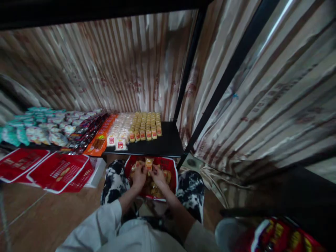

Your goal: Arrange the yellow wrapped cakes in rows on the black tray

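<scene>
Between my knees stands a red bag or box with a white rim [174,182], holding many small yellow wrapped snacks [155,190]. Over it, my left hand [139,176] and my right hand [159,176] come together, fingers closed on either side of one upright snack packet [149,163] with a clear wrapper and a small red-orange label. Just beyond, rows of similar yellow snack packets [147,126] stand on a black shelf [169,138]. My fingertips are partly hidden, and the picture is dim.
Left along the shelf lie white packets [119,131], orange packets [101,136], dark packets [85,133] and teal-and-white packets [39,126]. Red bags [60,171] lie below. Black posts [191,59] rise beside striped curtains [126,66]. Another red bag [280,238] is at lower right.
</scene>
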{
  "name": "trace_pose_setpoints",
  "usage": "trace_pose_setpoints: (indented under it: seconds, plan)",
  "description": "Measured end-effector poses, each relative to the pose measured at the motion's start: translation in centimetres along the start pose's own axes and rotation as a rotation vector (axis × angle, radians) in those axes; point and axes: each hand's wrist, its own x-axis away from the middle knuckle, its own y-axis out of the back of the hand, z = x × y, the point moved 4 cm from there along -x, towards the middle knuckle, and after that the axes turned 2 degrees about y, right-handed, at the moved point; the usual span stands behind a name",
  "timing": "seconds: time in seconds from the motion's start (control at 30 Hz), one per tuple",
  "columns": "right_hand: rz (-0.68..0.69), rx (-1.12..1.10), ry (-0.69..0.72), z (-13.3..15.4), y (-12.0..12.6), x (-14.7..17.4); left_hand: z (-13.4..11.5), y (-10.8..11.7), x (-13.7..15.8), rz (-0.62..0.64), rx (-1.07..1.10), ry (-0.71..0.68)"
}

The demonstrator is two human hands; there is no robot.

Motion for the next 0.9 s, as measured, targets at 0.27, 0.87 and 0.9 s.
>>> trace_pose_setpoints:
  seconds: [0.27, 0.87, 0.9]
  plan:
    - [-0.055, -0.009, -0.010, -0.2, 1.3, -0.5, -0.9, -0.4, -0.4, 0.090, 0.098, 0.053]
    - [-0.352, 0.243, 0.182, 4.5, 7.6, -13.4, -9.6, -4.9, -8.0, 0.147, 0.330, -0.069]
    - [-0.364, 0.269, 0.179, 4.6, 7.8, -14.2, -10.0, -5.4, -8.5, 0.164, 0.348, -0.065]
